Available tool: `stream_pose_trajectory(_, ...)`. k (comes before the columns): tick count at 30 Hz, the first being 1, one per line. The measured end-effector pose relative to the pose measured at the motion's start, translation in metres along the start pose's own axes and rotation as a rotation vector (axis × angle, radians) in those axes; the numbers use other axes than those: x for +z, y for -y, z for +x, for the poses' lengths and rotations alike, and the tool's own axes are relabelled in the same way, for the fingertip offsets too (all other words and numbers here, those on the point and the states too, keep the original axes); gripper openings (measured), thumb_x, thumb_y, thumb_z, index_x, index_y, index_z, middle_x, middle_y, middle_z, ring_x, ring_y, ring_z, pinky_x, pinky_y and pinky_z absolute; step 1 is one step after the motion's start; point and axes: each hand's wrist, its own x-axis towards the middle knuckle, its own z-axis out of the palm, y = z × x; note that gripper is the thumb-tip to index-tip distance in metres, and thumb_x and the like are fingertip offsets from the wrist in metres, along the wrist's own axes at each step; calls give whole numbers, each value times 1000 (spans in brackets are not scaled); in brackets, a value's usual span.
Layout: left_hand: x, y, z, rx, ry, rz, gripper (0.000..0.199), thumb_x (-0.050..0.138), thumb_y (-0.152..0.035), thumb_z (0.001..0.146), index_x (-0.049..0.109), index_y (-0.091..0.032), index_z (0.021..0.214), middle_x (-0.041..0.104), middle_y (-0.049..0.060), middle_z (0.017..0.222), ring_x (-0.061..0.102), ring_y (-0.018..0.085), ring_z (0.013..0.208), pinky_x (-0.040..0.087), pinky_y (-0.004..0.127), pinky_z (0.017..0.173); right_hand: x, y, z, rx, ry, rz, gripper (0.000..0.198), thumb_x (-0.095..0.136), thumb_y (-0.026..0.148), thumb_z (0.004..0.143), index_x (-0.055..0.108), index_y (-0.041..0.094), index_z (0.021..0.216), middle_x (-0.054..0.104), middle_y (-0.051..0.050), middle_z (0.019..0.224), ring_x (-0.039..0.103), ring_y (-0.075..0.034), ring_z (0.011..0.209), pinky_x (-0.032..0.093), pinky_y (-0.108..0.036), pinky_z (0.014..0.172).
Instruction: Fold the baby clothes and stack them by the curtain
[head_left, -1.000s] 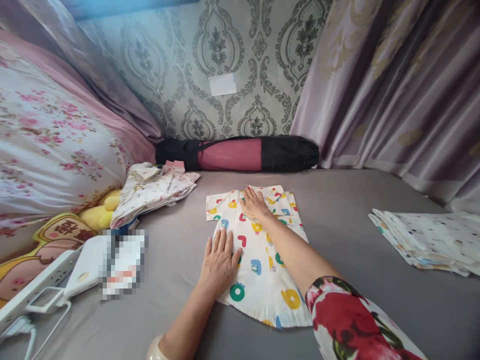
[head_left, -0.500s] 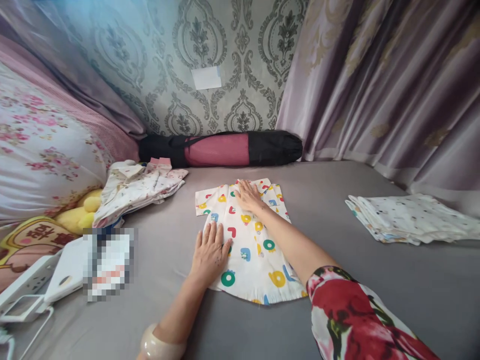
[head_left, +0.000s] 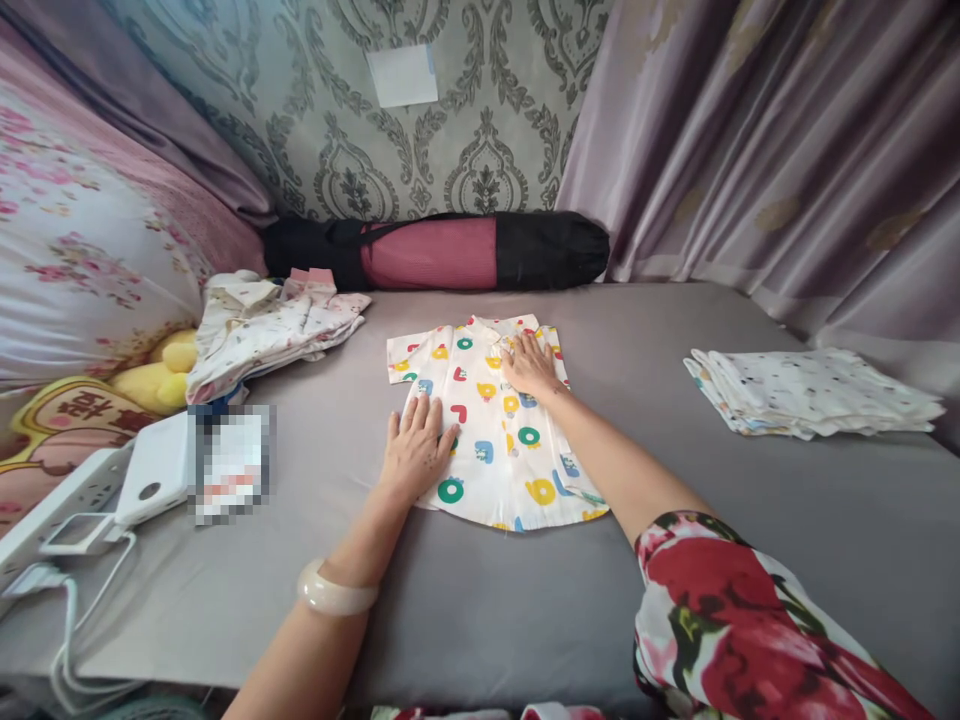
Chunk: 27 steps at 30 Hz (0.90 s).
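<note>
A small white short-sleeved shirt (head_left: 480, 440) with colourful letter shapes lies spread on the grey sheet, its collar toward the wall. My left hand (head_left: 416, 448) rests flat on the shirt's left side below the sleeve, fingers apart. Near the collar, my right hand (head_left: 532, 362) lies palm down on the right shoulder area, its fingers spread. Neither hand grips the cloth. My right hand and forearm cover part of the right sleeve and side edge. Around my left wrist sits a pale bangle (head_left: 336, 588).
Folded white cloths (head_left: 810, 392) are stacked at right. A pile of clothes (head_left: 277, 325) lies at left beside a yellow plush toy (head_left: 154, 375). Nearer are a power strip (head_left: 64, 515) and white device (head_left: 156, 468) with cables. A black-and-pink long bag (head_left: 431, 253) lies along the wall.
My right hand has slid from the collar's middle toward the right shoulder, baring the collar. My left hand stays on the left side. The view has tilted down.
</note>
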Motion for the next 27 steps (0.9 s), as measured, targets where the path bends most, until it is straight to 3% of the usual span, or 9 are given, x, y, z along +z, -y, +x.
stream_pose_trajectory(5,-8,-1,-3,20,11,25,55,32,-44,97,42,-14,142,35,16,152,28,30,143,23,55,114,-16,-10,-14,-63,73,139,67,9,48,98,22,11,152,10,-10,161,6,-21,148,5,-45,119)
stream_pose_trajectory(10,-11,-5,-6,49,-21,12,52,32,-45,98,45,-15,139,38,16,151,28,31,142,22,55,114,-24,-26,-55,-146,62,78,66,12,46,98,21,11,152,12,-11,161,6,-22,148,5,-46,119)
stream_pose_trajectory(19,-15,-19,-17,299,69,-45,59,29,-50,98,38,-13,143,31,15,154,20,29,145,17,53,117,-18,-29,-137,-269,93,-30,66,15,48,98,19,12,153,11,-10,161,6,-23,148,9,-49,119)
stream_pose_trajectory(27,-9,-18,-16,325,115,-86,65,33,-55,96,33,-15,146,27,17,156,18,29,146,16,55,117,-7,-27,-145,-284,38,-117,62,19,44,98,27,12,151,15,-11,160,10,-24,147,11,-50,118)
